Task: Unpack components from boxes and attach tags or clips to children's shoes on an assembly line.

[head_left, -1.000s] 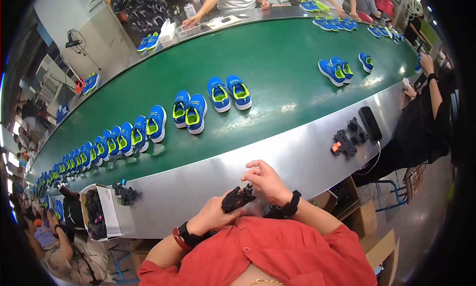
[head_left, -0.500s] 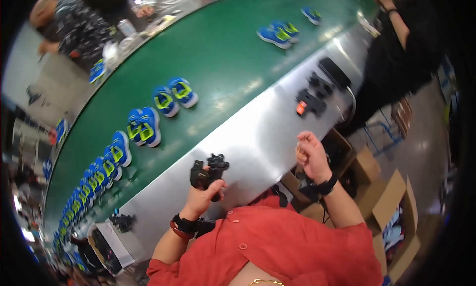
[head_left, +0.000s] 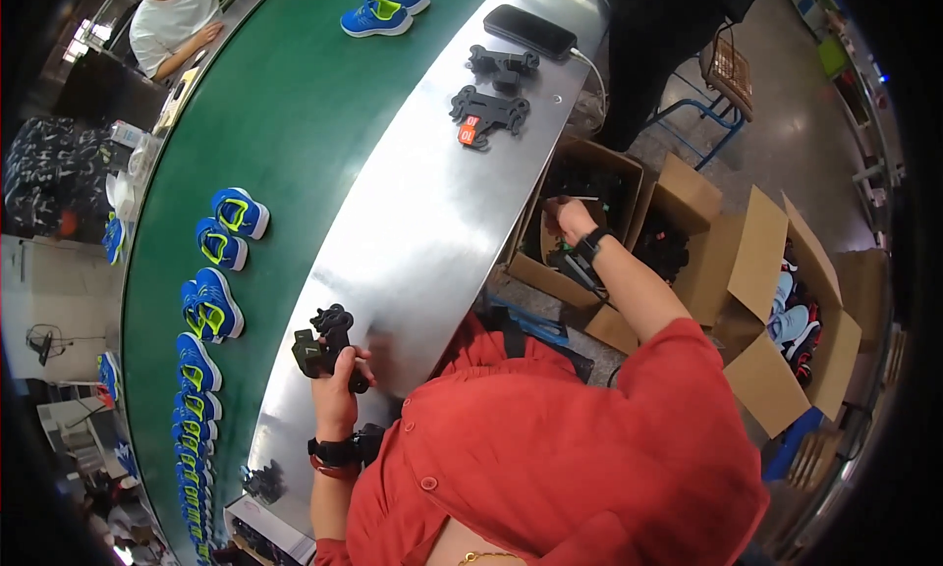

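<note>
My left hand (head_left: pixel 337 389) is closed around a black plastic device (head_left: pixel 322 342) with rounded knobs on its top, held above the metal ledge (head_left: pixel 393 213). My right hand (head_left: pixel 572 217) reaches into an open cardboard box (head_left: pixel 550 283) to the right of the ledge. Its fingers point down among dark items and are mostly hidden, so whether they grip anything does not show. On the ledge farther off lie two black bracket-like parts (head_left: pixel 489 112), the nearer bearing an orange label. Beside them lies a flat black device (head_left: pixel 530 31) with a white cable.
A green conveyor belt (head_left: pixel 295 105) carries blue and lime-green shoes (head_left: pixel 241 213), with several in a row at near left. More cardboard boxes (head_left: pixel 771 286) stand on the floor at right, one holding shoes. A blue-legged stool (head_left: pixel 727 75) and a person in black stand beyond.
My view has turned to the right. My right hand has gone from above the ledge's edge down into the cardboard box. My left hand still holds the black device.
</note>
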`<state>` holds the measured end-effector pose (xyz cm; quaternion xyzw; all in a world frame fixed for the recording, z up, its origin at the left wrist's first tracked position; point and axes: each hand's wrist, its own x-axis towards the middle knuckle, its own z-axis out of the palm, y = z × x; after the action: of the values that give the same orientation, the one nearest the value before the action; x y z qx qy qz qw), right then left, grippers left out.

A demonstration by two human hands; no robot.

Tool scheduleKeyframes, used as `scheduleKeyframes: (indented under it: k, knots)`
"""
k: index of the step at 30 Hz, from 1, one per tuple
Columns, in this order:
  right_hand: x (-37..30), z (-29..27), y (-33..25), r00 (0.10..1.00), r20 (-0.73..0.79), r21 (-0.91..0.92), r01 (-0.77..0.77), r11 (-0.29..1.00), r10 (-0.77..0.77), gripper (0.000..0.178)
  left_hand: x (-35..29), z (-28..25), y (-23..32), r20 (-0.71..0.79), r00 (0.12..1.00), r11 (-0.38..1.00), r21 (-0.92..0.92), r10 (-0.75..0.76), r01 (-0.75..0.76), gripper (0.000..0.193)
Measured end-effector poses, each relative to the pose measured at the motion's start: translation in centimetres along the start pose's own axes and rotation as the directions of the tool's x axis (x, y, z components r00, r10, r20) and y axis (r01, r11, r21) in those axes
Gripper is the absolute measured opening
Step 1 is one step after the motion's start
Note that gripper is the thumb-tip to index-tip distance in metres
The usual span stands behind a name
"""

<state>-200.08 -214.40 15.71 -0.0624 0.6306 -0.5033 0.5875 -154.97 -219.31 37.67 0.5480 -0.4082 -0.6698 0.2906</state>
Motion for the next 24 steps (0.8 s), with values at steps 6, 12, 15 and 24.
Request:
scheduleKeyframes:
  k: [6, 12, 15, 24]
  knots:
    - [1.3, 4.3, -2.6, 0.987, -0.157, 0.040, -0.004, 0.999, 0.010, 0.059, 0.4, 0.3, 0.4, -0.045, 0.999, 0.999, -0.040, -0.020, 0.018, 0.027]
    - [-6.9, 7.5, -6.5, 0.901, -0.068, -0.210, 0.408, 0.889, -0.429, 0.019, 2.2, -0.7, -1.8, -0.054, 0.991, 0.988, -0.105, -0.119, 0.113, 0.040]
    - [-13.0, 12.8, -9.0, 0.887, 0.342, -0.191, 0.389, 0.901, -0.311, 0.016, 2.7, 1.2, -1.1, -0.011, 0.999, 0.991, -0.127, 0.036, -0.037, 0.022]
    - [-15.7, 29.3, -5.2, 0.605, 0.790, -0.148, 0.338, 0.929, -0.094, 0.052, 5.7, 3.8, -0.9, -0.022, 0.683, 0.624, 0.429, 0.730, -0.653, 0.063]
